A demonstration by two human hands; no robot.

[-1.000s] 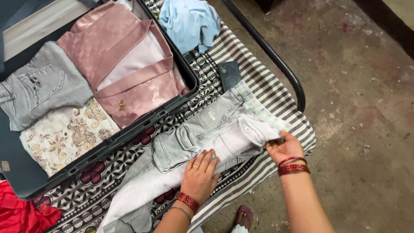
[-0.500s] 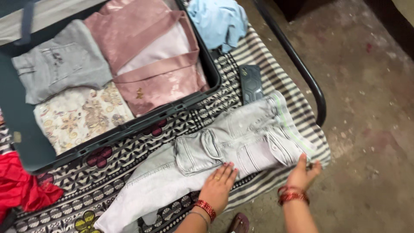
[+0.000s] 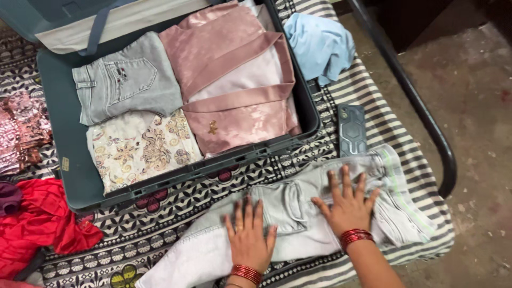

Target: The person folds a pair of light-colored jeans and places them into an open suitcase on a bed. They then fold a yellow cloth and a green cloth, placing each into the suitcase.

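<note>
Pale grey jeans (image 3: 298,213) lie along the lower centre of the frame on a patterned sheet (image 3: 160,224). The left hand (image 3: 248,237) and right hand (image 3: 348,205) press flat on them, fingers spread, gripping nothing. An open suitcase (image 3: 74,176) fills the upper left, a phone (image 3: 352,129) at right.

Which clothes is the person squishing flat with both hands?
The pale grey jeans spread on the patterned bedsheet, under the left hand and right hand. The other clothes lie untouched.
</note>
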